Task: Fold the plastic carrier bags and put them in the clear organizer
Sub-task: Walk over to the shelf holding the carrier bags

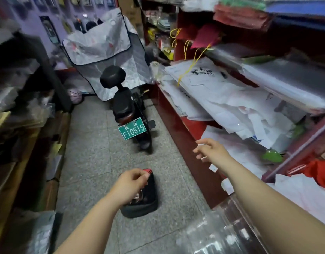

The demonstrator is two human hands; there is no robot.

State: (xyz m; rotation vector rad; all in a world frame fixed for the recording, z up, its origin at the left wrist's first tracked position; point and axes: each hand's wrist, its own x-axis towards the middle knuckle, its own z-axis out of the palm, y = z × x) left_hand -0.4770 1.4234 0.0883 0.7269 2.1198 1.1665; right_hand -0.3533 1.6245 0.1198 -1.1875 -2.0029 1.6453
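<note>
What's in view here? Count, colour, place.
black electric scooter with green plate: one, black, parked mid-aisle
silver reflective scooter cover: one, silver, draped over scooter's front
white plastic carrier bags: a heap, white, middle shelf, right
red wooden shelving: one unit, dark red, right side
black shoe with red trim: one, black, floor, behind left hand
grey speckled tile floor: one, grey, centre
left hand: one, low centre, fingers curled, nothing seen held
right hand: one, beside lower shelf; grip unclear
</note>
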